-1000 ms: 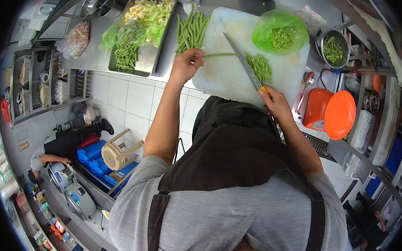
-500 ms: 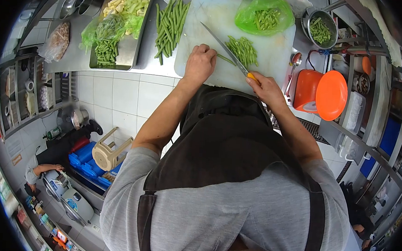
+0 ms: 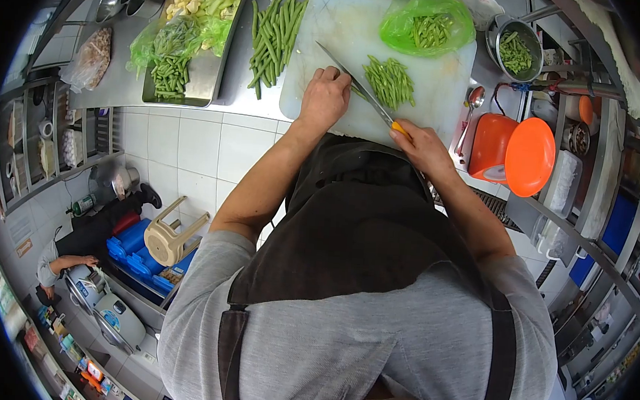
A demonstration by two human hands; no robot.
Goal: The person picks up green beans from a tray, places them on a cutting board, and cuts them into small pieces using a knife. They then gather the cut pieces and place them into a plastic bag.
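My right hand (image 3: 420, 144) is closed round the yellow handle of a knife (image 3: 362, 86), whose long blade slants up and left across the white cutting board (image 3: 436, 97). Beside the blade, my left hand (image 3: 326, 98) rests on the board with curled fingers, holding a green bean; only a short bit of it shows, near the blade. Just right of the blade lies a pile of sliced green beans (image 3: 391, 83). Whole green beans (image 3: 277, 40) lie in a bunch on the counter, left of the board.
An open green plastic bag (image 3: 454, 39) of cut beans sits on the board's far right. A strainer (image 3: 516, 51) holds more. At left are a metal tray (image 3: 204, 86) of vegetables and a bagged brown food (image 3: 92, 60). An orange lid (image 3: 530, 156) and spoon (image 3: 470, 110) are at right.
The blade has moved closer to my left fingers, and less of the held bean now shows. My left hand stays in nearly the same place; the whole view has shifted slightly.
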